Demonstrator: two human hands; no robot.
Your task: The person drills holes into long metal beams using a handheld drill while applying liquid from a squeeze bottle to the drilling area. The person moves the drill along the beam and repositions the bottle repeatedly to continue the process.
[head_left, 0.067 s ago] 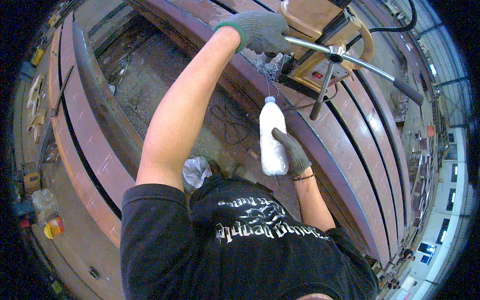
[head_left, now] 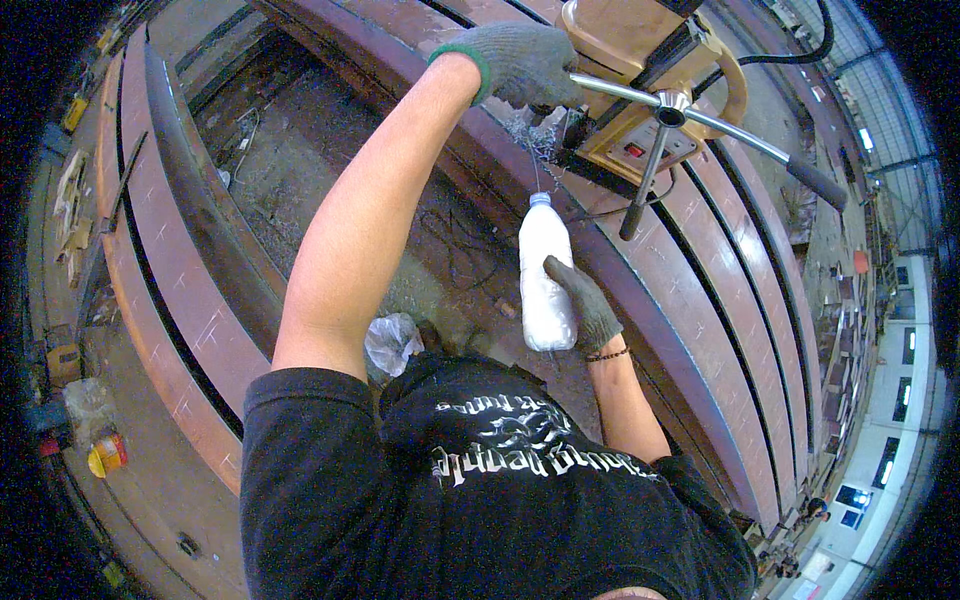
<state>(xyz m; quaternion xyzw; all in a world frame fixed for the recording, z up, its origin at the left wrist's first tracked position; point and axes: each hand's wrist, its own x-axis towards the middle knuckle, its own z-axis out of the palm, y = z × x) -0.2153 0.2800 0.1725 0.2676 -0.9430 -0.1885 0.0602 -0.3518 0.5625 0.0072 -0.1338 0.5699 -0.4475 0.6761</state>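
My left hand [head_left: 520,65], in a grey knit glove with a green cuff, is closed round the end of a feed lever [head_left: 615,90] on a tan magnetic drill [head_left: 650,130]. The grip under the glove is hidden. Lower down, my gloved right hand [head_left: 588,305] holds a plastic bottle [head_left: 547,270] of white liquid, upright and slightly tilted, its blue cap pointing at the drill. From the cap a thin line, like a stream or a fine tube, runs up to a tangle of metal shavings [head_left: 535,138] beside the drill. The drill bit itself is hidden.
Long curved rusty steel beams [head_left: 690,290] with dark slots run under the drill and to its right. Another curved beam [head_left: 180,240] lies at the left. A black cable [head_left: 815,50] leaves the drill. A clear plastic bag [head_left: 392,343] lies near my body, and a yellow container [head_left: 105,455] stands far left.
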